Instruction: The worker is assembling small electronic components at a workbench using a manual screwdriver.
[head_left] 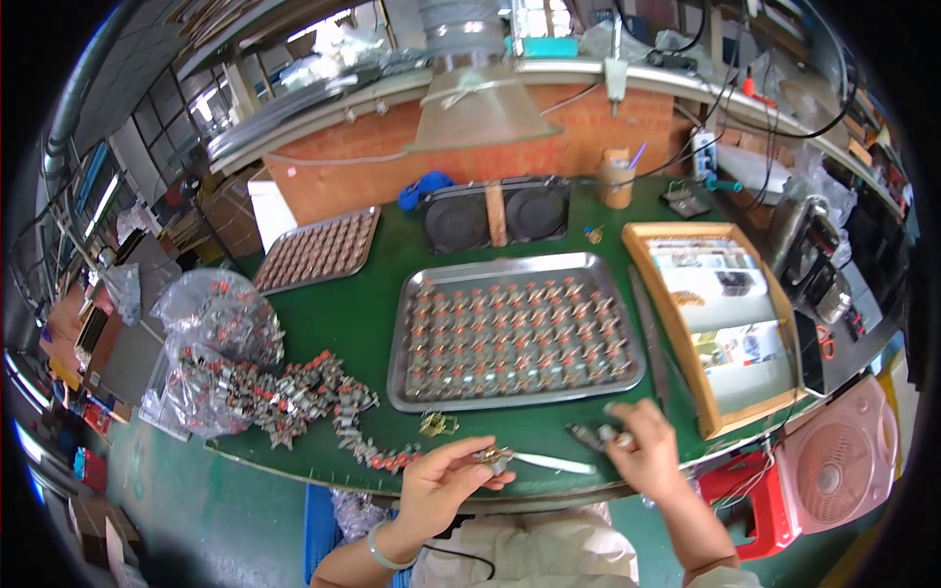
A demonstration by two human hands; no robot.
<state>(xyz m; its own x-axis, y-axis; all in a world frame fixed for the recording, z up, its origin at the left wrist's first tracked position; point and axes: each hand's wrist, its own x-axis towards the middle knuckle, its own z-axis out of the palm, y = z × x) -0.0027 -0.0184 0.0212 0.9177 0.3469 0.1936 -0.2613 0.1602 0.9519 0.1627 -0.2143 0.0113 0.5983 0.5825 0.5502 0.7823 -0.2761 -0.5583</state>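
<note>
Between the thumb and fingers of my left hand (446,482) is a small metal part (493,457) with a brassy top, held over the table's front edge. A slim white tool (554,463) lies just right of it; its left end reaches the part. My right hand (642,451), slightly blurred, has its fingers curled at a small dark and grey object (588,436) whose kind I cannot make out. Beyond both hands, a metal tray (397,372) carries rows of small metal parts with orange-red pieces. A brass-coloured wire-like frame piece (438,423) lies near my left hand.
Loose metal parts (294,397) spill from a clear plastic bag (221,314) at left. Another filled tray (319,250) stands behind. Farther back are a twin round-bodied black unit (495,218) and a cup (617,181). A wood-framed board (706,343) lies right, near a pink fan (838,461).
</note>
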